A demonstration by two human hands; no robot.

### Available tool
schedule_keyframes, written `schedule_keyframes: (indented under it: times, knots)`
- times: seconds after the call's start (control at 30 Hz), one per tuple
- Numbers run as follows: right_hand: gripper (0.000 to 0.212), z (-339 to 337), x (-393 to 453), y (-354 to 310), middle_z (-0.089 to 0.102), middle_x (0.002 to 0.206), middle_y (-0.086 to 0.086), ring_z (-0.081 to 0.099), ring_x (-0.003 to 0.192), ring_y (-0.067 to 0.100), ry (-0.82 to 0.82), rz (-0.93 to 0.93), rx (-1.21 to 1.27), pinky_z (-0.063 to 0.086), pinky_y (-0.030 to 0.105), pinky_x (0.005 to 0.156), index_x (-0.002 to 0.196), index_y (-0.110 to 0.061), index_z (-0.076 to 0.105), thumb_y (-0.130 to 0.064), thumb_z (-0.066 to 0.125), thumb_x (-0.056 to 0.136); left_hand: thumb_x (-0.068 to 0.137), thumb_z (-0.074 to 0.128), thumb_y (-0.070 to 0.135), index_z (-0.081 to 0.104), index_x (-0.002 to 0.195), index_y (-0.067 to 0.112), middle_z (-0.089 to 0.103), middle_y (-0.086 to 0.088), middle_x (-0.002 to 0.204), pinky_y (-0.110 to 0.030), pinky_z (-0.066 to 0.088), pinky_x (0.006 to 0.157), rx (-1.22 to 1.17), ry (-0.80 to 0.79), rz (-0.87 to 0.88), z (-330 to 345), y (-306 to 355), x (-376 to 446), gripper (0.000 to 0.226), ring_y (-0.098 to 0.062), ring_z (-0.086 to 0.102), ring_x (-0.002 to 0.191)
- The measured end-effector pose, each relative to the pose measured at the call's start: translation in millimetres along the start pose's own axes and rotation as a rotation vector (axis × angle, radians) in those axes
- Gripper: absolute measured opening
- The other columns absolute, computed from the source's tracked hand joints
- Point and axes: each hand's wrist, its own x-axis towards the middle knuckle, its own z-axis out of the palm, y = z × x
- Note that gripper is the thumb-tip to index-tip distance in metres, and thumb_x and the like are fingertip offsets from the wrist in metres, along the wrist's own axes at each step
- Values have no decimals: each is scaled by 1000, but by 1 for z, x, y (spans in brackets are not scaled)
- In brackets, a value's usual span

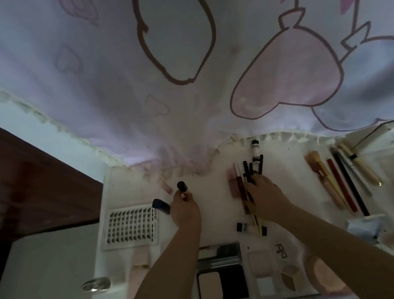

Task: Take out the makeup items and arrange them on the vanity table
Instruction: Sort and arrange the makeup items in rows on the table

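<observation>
White worktop (210, 198), makeup laid out everywhere.
Left hand (184, 208) pinches a light, slick black tube (182, 188) at 10 o'clock; right hand (264, 196) grips thin pencils (247, 175) mid-shaft.

Dim, underexposed shot w/ a cool bluish cast. Brightest area is the printed curtain (202, 47) above the desk (217, 227); light seems to come thru it. Forearms read dark, nearly silhouetted. Soft focus overall, small labels smeared. Strong wide-angle bending at the edges; desk corners curve.
</observation>
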Motion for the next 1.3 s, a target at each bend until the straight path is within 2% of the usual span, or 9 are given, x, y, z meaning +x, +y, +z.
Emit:
schedule_keyframes:
  times: [0.2,0.43,0.6,0.67,0.77,0.87,1.03,1.13,1.3]
  knots:
    - [36,-4,-3,0,50,120,8,44,113,25,56,38,41,40,30,92,121,-11,48,-31,44,91,96,41,18,52,116,1,59,-21,113,-38,44,87,-86,44,-4,3,-3,9,29,-36,55,105]
    - [34,-14,30,-23,55,113,14,50,104,26,173,36,87,42,31,85,122,-7,48,-24,36,96,91,50,12,50,118,-2,59,-18,115,-33,43,86,31,-40,-44,7,-2,1,31,-32,56,104]
    - [29,-22,58,-36,48,117,16,50,106,31,67,126,29,44,35,77,117,-8,46,-22,43,93,92,50,14,40,132,1,50,-14,130,-26,38,96,37,-186,-17,5,-9,-24,44,-25,48,118]
    - [26,-22,66,-40,49,116,16,53,102,30,23,137,12,41,32,69,115,-6,47,-16,43,91,92,50,17,43,131,3,52,-13,129,-25,38,94,104,-243,52,0,-11,-28,42,-24,50,116]
    - [22,-27,69,-44,57,102,15,52,77,23,-12,135,121,38,26,55,105,-5,48,-12,51,85,92,51,21,44,130,6,53,-11,127,-23,39,90,184,-325,145,-9,-12,-28,41,-21,51,112]
    - [18,-43,60,-45,50,74,4,42,58,12,-2,228,444,32,23,46,88,-10,43,-14,57,78,90,53,25,39,133,9,51,-9,128,-21,39,87,254,-392,236,-19,-8,-25,48,-19,52,112]
    - [16,-96,11,-42,56,63,0,51,47,12,68,253,944,36,16,38,90,-21,58,-9,59,78,87,59,31,28,139,10,47,-6,128,-19,40,84,192,-489,496,-31,22,-36,64,-14,51,105]
    - [14,-127,-23,-46,55,61,2,49,44,10,168,215,981,32,14,37,70,-16,61,-10,58,82,92,52,23,42,126,9,55,-5,112,-17,42,75,109,-452,773,-44,54,-46,38,-9,50,88]
    - [27,-165,-70,-63,38,58,1,33,50,11,375,233,1041,27,14,38,60,-13,41,-8,43,86,96,40,10,50,101,6,44,6,85,-4,34,65,16,-476,1121,-73,103,-62,11,-7,41,73]
